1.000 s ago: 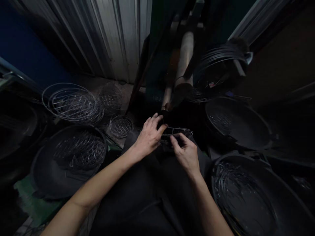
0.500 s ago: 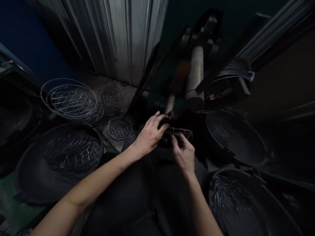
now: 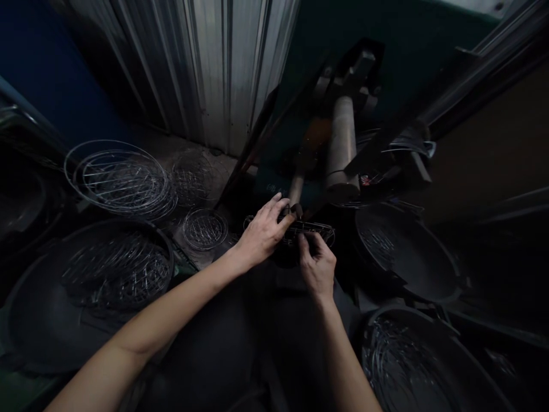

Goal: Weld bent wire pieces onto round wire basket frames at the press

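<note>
I note the right hand pinching the near side of a wire rack by the rod's lower end. Left hand covers the rack's left part; grip, I cannot tell.

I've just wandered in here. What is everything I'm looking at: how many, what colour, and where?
Wire rack: one, dark metal, between the hands
Large wire rings: a stack, count unclear, silvery, left floor
Small round racks: a stack, count unclear, silvery, left of the hands
Basins: at least three, dark, one left, two right; wire pieces inside
Machine: one, dark green, ahead
Thick cylinder: one, grey, on the machine's front
Wire coil: at least one, grey, right of the cylinder
Corrugated wall: one, grey, behind
Panel: one, blue, upper left
Left hand: one, bare, at the rack's left part
Right hand: one, bare, at its near right edge
</note>
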### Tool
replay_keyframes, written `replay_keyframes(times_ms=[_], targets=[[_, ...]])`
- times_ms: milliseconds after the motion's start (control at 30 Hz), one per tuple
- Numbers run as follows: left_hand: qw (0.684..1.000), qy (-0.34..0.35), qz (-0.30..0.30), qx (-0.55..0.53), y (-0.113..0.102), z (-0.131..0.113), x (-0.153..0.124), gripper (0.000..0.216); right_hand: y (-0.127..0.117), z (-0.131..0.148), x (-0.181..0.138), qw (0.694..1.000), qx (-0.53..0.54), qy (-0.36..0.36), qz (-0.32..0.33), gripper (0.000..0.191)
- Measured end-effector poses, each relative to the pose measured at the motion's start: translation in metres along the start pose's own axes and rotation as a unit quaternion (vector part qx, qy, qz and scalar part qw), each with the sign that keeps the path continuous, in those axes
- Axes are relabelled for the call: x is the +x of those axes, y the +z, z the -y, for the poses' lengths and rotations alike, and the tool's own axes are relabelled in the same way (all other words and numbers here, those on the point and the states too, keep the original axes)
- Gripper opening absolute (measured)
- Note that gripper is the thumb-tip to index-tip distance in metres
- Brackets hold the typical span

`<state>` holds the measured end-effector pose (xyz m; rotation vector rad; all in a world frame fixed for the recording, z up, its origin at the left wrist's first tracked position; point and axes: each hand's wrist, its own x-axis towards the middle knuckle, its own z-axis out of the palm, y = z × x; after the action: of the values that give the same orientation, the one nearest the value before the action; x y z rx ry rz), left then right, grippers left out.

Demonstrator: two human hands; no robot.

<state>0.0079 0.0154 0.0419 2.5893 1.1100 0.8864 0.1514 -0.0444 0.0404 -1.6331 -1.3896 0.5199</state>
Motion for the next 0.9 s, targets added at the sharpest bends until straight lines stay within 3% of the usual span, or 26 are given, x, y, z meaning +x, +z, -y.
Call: replay_keyframes(times_ms=[600, 900], targets=[[0.999, 0.022, -0.015, 0.044, 0.010, 0.009, 0.006, 0.052, 0.007, -0.008, 0.007, 1.000, 0.016, 0.011, -0.012, 0.029], [0.998, 0.029, -0.034, 0.052, 0.015, 0.011, 0.007, 0.035, 0.008, -0.010, 0.006, 1.000, 0.012, -0.001, -0.016, 0.028]])
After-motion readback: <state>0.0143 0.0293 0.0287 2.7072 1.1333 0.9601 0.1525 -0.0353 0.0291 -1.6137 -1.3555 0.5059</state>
